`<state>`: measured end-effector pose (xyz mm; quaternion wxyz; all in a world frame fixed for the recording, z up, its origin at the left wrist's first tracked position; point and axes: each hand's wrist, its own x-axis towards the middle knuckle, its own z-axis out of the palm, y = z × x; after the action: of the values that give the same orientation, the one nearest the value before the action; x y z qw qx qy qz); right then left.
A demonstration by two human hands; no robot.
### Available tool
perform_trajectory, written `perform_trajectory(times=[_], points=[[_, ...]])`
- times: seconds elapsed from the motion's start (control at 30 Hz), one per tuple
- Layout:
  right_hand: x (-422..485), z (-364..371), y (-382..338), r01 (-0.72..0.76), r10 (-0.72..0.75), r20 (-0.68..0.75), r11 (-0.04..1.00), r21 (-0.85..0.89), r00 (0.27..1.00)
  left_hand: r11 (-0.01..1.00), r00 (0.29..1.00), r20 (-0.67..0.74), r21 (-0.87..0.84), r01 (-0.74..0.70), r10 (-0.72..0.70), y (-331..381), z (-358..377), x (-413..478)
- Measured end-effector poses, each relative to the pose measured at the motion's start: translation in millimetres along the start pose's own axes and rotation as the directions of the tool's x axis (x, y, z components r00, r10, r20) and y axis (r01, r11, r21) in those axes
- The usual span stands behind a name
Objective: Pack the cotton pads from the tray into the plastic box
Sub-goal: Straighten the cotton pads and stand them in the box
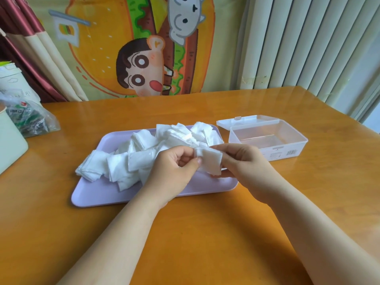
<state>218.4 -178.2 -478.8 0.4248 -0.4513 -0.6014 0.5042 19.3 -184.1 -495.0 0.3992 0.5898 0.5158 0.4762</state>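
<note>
A lilac tray (98, 194) lies mid-table with a loose heap of white square cotton pads (144, 149) spread over it. Above the tray's right part, both hands hold a small stack of cotton pads (209, 161) between them. My left hand (174, 167) pinches its left edge with thumb and fingers. My right hand (242, 161) grips its right side, fingers curled under it. The clear plastic box (287, 145) stands to the right of the tray, with nothing inside, its hinged lid (244, 121) lying open behind it.
A crinkled plastic bag (28, 118) of dark packets and a pale green container (10, 145) sit at the table's left edge. A cartoon cloth hangs behind the table, vertical blinds at the right. Bare wooden tabletop (195, 233) stretches in front of the tray.
</note>
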Motion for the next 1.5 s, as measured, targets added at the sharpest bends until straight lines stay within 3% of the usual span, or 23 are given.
perform_trajectory(times=[0.13,0.3,0.5,0.6,0.67,0.77,0.9,1.0,1.17,1.33,1.43,1.5], points=[[-2.7,1.8,-5.3,-0.031,0.023,0.085,0.996,0.089,0.996,1.000,0.998,-0.057,0.005,0.007,-0.006,-0.4,-0.3,0.7],[-1.7,10.4,5.0,0.027,-0.027,-0.001,0.996,-0.088,1.000,0.993,1.000,0.008,0.115,0.015,-0.016,-0.7,-0.9,1.8],[-5.5,22.9,1.3,-0.034,0.034,0.006,0.999,0.006,0.999,0.963,0.984,0.083,0.205,-0.173,0.159,7.1,13.0,-4.7],[-3.7,16.8,-1.4,0.061,-0.097,-0.205,0.982,-0.179,0.974,0.964,0.991,0.045,0.231,-0.132,0.125,6.1,13.5,-2.7],[-2.4,8.4,-5.6,0.121,-0.218,-0.380,0.957,-0.263,0.899,0.951,0.995,-0.001,0.295,-0.097,0.102,2.4,15.1,0.7],[-1.6,0.5,-6.8,0.137,-0.262,-0.509,0.953,-0.269,0.820,0.892,0.994,0.038,0.439,-0.105,0.098,5.7,25.4,9.7],[0.3,-1.5,-2.9,0.119,-0.233,-0.546,0.964,-0.237,0.805,0.659,0.990,0.139,0.747,-0.090,-0.022,14.1,46.0,28.5],[1.7,-5.1,-0.7,0.108,-0.212,-0.551,0.971,-0.214,0.808,0.617,0.979,0.172,0.783,-0.071,-0.106,17.4,51.0,35.2],[4.0,-6.0,2.6,0.092,-0.181,-0.533,0.977,-0.190,0.827,0.826,0.933,0.230,0.553,0.109,-0.278,19.5,36.5,32.1],[6.6,-5.8,7.8,0.047,-0.123,-0.490,0.985,-0.164,0.863,0.976,0.980,0.144,0.190,0.106,-0.134,10.8,11.6,20.2],[7.9,-5.9,11.0,0.004,-0.028,-0.381,0.998,-0.063,0.924,0.949,0.975,0.190,-0.267,0.166,-0.117,7.7,-2.0,15.3],[7.2,-4.3,11.3,-0.020,0.027,-0.251,0.999,0.033,0.968,0.892,0.967,0.234,-0.410,0.189,-0.098,6.5,-2.8,11.9]])
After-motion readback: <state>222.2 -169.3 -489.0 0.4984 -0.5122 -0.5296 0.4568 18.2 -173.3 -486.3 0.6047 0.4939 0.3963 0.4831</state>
